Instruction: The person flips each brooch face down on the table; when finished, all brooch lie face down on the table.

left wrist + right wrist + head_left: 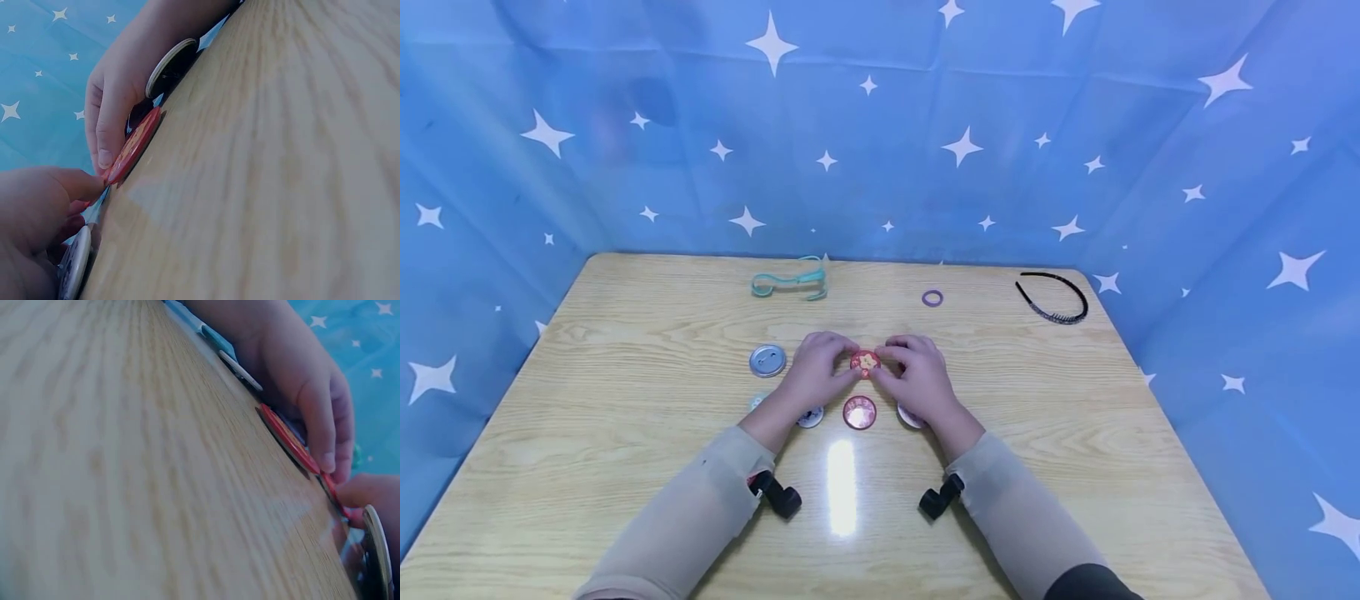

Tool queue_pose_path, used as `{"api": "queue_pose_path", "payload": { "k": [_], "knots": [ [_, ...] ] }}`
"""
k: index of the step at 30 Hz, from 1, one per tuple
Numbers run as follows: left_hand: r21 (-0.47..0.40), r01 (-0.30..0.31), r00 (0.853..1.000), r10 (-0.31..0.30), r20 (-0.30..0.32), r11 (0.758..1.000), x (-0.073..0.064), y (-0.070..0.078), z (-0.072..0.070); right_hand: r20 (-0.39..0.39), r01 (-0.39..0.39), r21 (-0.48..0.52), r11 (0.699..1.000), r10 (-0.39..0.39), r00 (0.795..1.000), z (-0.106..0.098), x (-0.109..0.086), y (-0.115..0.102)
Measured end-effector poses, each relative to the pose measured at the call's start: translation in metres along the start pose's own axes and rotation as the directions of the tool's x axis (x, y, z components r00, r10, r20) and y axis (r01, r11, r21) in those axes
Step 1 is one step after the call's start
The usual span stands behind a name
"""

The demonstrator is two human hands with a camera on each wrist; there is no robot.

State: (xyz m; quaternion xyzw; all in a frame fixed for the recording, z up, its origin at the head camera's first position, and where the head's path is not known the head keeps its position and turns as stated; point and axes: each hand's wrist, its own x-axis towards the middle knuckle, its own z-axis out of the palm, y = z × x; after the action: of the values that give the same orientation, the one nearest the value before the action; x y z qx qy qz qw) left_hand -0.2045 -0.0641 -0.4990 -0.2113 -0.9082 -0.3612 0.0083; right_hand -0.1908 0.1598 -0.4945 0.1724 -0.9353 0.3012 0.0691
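Both hands meet around a red round badge (865, 363) with a pale flower design, over the middle of the table. My left hand (822, 367) pinches its left edge between thumb and fingers. On the opposite edge, my right hand (921, 377) does likewise. Just nearer lies a second red badge (859, 412), flat and shiny; it shows between the hands in the left wrist view (134, 147). A badge (810, 417) is partly covered by the left wrist, and a pale badge (910, 417) by the right. In both wrist views the pinched badge is mostly hidden.
A silvery-blue disc (767, 361) lies left of the left hand, with a pale bluish badge (757, 402) below it, partly hidden. Along the back are a teal strap-like item (790, 280), a purple ring (932, 298) and a black headband (1060, 317). Starry blue cloth surrounds the table (1037, 500).
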Motion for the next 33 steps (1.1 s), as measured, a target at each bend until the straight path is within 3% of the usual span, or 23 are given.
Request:
{"api": "queue_pose_path", "payload": {
  "k": [7,15,24,33],
  "knots": [
    [-0.002,0.02,1.0,-0.02,0.012,1.0,-0.0002,-0.0001,0.0012,-0.004,0.006,-0.01,1.0,-0.006,1.0,0.0005,-0.0004,0.0001],
    [-0.019,-0.001,1.0,0.001,-0.026,1.0,-0.0002,-0.0017,0.0039,-0.023,0.013,0.006,1.0,-0.013,1.0,0.0016,-0.0008,0.0017],
    [-0.089,0.004,0.999,-0.007,-0.034,0.996,0.0013,-0.0024,0.0044,-0.055,0.035,0.096,0.995,-0.03,0.998,0.0042,0.0011,0.0029],
    [-0.098,0.03,0.999,-0.034,-0.034,0.995,0.0001,-0.0008,0.0042,-0.014,-0.034,0.174,0.984,0.037,0.999,0.0057,0.0023,0.0033]
  ]
}}
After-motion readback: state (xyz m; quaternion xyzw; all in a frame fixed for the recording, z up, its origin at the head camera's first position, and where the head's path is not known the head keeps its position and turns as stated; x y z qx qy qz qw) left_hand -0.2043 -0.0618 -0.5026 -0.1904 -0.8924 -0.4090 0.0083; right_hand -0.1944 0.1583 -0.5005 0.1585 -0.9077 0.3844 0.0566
